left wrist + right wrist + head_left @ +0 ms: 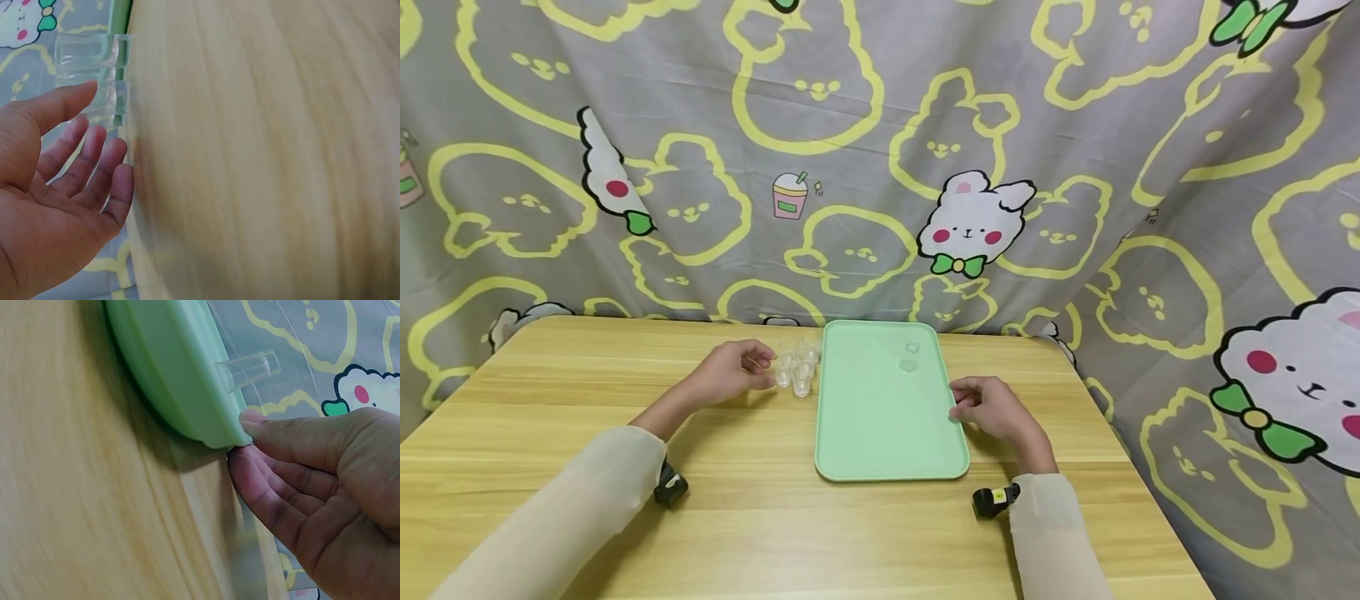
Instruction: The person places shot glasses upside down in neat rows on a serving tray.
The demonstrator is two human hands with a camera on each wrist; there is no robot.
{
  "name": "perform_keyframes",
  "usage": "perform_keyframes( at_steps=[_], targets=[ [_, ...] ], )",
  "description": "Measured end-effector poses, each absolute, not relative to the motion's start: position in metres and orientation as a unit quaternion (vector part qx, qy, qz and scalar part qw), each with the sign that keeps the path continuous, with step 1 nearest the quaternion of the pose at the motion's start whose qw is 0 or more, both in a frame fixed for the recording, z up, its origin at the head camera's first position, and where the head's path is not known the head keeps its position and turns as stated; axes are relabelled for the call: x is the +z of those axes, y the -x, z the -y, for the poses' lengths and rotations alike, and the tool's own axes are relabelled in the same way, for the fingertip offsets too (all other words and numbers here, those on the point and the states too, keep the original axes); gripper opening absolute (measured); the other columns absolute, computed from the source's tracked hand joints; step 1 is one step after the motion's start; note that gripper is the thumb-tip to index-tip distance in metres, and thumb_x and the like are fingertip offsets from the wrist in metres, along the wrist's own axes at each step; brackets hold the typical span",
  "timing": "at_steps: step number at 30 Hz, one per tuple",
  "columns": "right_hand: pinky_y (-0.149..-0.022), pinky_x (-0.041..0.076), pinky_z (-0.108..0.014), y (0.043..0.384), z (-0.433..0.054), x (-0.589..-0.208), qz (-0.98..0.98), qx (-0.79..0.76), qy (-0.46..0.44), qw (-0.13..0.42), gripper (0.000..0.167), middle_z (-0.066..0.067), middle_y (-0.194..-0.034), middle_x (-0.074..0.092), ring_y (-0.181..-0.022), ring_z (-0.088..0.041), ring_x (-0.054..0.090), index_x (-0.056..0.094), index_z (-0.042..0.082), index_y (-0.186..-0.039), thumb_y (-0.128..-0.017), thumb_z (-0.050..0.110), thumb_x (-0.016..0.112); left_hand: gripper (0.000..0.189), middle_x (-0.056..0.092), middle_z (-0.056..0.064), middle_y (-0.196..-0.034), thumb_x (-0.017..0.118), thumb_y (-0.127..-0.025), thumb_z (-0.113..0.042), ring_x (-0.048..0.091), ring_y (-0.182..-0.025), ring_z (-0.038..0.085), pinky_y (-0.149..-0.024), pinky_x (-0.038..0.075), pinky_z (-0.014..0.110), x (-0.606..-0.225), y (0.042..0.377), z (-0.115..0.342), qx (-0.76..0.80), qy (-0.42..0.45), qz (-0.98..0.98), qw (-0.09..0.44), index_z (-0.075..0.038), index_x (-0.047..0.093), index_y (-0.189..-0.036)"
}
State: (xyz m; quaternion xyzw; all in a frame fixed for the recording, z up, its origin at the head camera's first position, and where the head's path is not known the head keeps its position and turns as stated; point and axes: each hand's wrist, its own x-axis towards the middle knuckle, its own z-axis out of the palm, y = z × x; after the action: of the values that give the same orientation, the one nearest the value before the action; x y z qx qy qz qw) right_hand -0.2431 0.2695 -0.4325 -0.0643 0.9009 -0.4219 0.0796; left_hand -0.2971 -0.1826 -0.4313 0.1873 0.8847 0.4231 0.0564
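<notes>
A light green tray lies on the wooden table, with one small clear plastic cup standing on its far right part. My right hand pinches the tray's right rim, the thumb on top and the fingers below. To the left of the tray several clear cups stand close together. Beside them is my left hand, its fingers loosely bent and nothing held. In the left wrist view the thumb and fingertips are near two of the cups; whether they touch one I cannot tell.
A grey curtain with yellow outlines and white cartoon heads hangs behind the table and along its right side. A black wrist camera sits on the left wrist, another on the right.
</notes>
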Motion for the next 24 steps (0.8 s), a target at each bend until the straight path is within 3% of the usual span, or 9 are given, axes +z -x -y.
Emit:
perform_keyframes(
  at_steps=[11,24],
  targets=[
    [-0.082,0.054,-0.033,0.244,-0.271,-0.432,-0.905,-0.414,0.070,0.074,0.045,-0.012,-0.113,0.068,-0.096,-0.021,0.063,0.061,-0.007,-0.135,-0.093,0.003,0.075,0.036,0.067,0.012,-0.105,0.084,-0.086,-0.015,0.063,-0.097,0.024,-0.086,0.052,0.034,-0.435,0.304,0.175,0.441,-0.167,-0.876,0.103,0.000,0.068,-0.115],
    [-0.083,0.054,-0.034,0.241,-0.269,-0.431,-0.902,-0.417,0.074,0.079,0.045,-0.013,-0.113,0.068,-0.096,-0.022,0.063,0.061,-0.008,-0.134,-0.093,0.004,0.075,0.035,0.065,0.009,-0.100,0.085,-0.086,-0.018,0.060,-0.092,0.022,-0.079,0.049,0.032,-0.441,0.306,0.168,0.409,-0.155,-0.894,0.093,-0.001,0.070,-0.113]
  ],
)
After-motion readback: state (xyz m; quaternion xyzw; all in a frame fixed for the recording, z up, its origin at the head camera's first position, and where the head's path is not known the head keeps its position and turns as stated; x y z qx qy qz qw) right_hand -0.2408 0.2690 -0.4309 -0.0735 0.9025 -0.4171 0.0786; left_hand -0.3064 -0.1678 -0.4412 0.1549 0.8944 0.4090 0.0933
